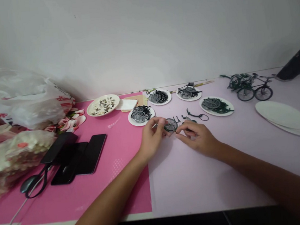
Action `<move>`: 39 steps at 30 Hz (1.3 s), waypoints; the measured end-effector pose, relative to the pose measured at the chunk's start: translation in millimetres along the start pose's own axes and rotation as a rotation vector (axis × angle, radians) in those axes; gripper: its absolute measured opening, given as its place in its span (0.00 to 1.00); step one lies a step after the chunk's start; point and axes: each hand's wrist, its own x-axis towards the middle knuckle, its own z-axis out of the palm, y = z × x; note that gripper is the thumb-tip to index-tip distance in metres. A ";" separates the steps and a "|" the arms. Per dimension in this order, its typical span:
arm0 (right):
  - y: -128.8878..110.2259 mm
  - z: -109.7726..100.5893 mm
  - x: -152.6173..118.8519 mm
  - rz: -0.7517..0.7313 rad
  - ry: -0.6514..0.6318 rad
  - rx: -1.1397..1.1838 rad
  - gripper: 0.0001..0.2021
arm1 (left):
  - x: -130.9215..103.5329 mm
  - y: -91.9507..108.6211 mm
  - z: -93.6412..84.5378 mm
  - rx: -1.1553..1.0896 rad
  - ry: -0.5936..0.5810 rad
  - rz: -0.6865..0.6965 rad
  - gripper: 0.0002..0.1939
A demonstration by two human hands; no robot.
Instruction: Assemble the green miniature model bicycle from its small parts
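Note:
Above the lilac part of the table, my left hand point(153, 136) is closed in a pinch on a small dark model-bicycle part, mostly hidden by the fingers. A spoked toy wheel point(171, 124) shows between my two hands; whether it is held or lies on the table is hard to see. My right hand point(199, 138) pinches a tiny dark piece near the wheel's lower edge, its thumb and forefinger together. Just beyond the fingers lie loose dark parts: a curved piece with a ring point(203, 117) and a small forked piece point(176, 119).
White plates of wheels and dark parts stand behind: left point(132, 122), centre point(169, 99) and right point(230, 105). Assembled model bicycles point(263, 92) and stacked white plates point(280, 114) are at right. Phones point(92, 155), plastic bags point(26, 99) and a bowl point(93, 113) occupy the left.

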 end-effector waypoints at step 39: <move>18.6 0.9 2.4 0.091 0.033 -0.080 0.08 | 10.9 5.8 -26.7 0.645 -0.219 -0.097 0.25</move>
